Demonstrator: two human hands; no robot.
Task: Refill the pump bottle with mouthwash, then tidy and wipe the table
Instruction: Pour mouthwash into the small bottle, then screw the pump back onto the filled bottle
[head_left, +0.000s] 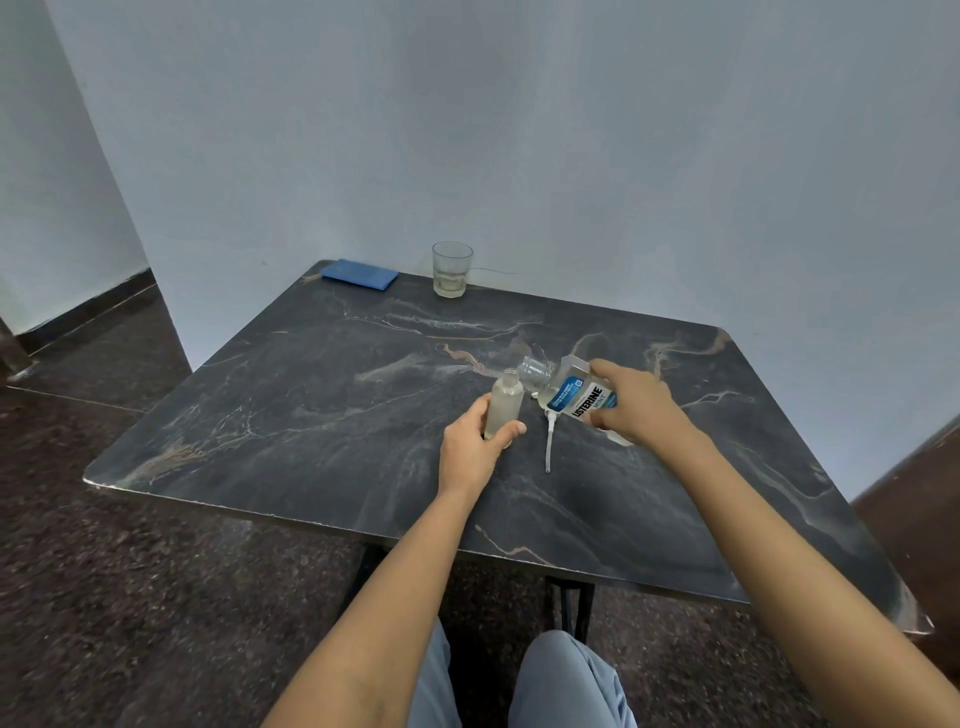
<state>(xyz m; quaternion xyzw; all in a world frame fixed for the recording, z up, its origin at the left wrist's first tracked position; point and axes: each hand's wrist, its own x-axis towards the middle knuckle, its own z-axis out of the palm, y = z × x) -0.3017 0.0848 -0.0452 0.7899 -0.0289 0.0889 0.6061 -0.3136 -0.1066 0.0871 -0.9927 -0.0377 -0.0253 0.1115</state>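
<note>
As the view runs out from the near edge, knees in pale grey-blue trousers (566, 680) sit just short of the table (311, 415), which has a dark marble-look top with light veining. Both forearms reach over its near edge to mid-table. The left hand (475, 447) grasps the pump bottle (505, 402), fingers and thumb wrapped round the lower body. The bottle is small, frosted and close to upright, its neck open with no pump fitted. The pump head (548, 441) lies flat on the table just right of it, between the two hands, with its dip tube pointing toward the near side. The right hand (636, 402) grips the mouthwash bottle (576, 397) from above. It is clear with a blue-and-white label, cap off, and tipped over to the left so its open mouth sits just beside and slightly above the pump bottle's neck. Pale liquid is pooled toward its shoulder; can't tell whether any is flowing. Well apart at the far edge, a clear glass (452, 270) stands upright with a little pale liquid in the bottom. A folded blue cloth (359, 274) lies flat to its left at the far-left corner. Behind them is a plain pale wall (571, 130), and a dark speckled floor (104, 571) is on the left.
</note>
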